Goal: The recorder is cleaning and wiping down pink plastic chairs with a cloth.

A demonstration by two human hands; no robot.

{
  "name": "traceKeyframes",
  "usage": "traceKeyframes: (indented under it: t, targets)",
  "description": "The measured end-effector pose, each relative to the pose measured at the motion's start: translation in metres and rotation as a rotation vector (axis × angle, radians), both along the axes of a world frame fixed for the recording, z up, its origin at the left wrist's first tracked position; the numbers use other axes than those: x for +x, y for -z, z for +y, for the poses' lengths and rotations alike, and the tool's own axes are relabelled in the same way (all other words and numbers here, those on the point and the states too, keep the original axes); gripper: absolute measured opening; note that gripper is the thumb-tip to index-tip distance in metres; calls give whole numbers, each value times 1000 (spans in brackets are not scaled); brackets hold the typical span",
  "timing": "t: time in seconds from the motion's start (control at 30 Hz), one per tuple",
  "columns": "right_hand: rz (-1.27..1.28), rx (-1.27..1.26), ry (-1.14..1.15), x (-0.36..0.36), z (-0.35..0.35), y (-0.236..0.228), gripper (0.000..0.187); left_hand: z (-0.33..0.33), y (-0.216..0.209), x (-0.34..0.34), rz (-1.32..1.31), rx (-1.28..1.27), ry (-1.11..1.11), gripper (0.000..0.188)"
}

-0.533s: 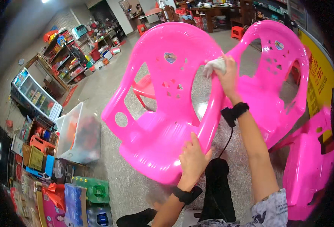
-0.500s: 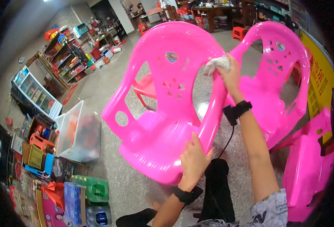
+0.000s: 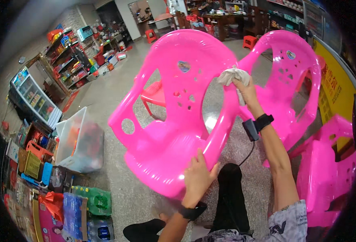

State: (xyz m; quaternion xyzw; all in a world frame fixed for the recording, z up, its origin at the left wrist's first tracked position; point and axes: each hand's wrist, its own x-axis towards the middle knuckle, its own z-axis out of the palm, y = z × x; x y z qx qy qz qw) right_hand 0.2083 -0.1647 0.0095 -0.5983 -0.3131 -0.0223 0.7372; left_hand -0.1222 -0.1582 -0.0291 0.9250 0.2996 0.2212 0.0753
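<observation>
A glossy pink plastic armchair (image 3: pixel 161 141) stands tilted before me, with a heart-shaped sticker and cut-out holes in its backrest. My right hand (image 3: pixel 246 88) grips a crumpled whitish cloth (image 3: pixel 233 76) against the place where the right armrest meets the backrest. Lower down, my left hand (image 3: pixel 199 177) is closed around the front of that same armrest, its fingers lying over the edge. Both wrists wear black straps, and a small dark box hangs at the right one.
A second pink armchair (image 3: pixel 284 97) stands just right, and another pink chair (image 3: pixel 325 173) is at lower right. A translucent bin (image 3: pixel 83 141), bottle packs (image 3: pixel 99 199) and a glass-door fridge (image 3: pixel 37 97) line the left. Behind the chair is a red stool (image 3: pixel 153 94).
My right hand and the cloth have shifted slightly down on the armrest joint, and the cloth looks more bunched. My left hand keeps its hold. The view has shifted a little.
</observation>
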Motion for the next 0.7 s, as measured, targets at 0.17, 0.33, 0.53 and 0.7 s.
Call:
traceKeyframes:
  t: [0.17,0.33,0.53,0.7]
  targets:
    - [-60,-19,24,-44,-10,-16,53,-1,-8,-39,46,-3,6,73]
    - [99,61,-296,-102,-18,-57,49,-1,-9,-89,-106,-47,20,74]
    - [-113,129,-351,-163,-11,-83,52,-6,-13,-155,-161,-155,-46,76]
    - [-107,77,-430,-214,-11,-106,55,-14,-9,-190,-270,-202,-54,74]
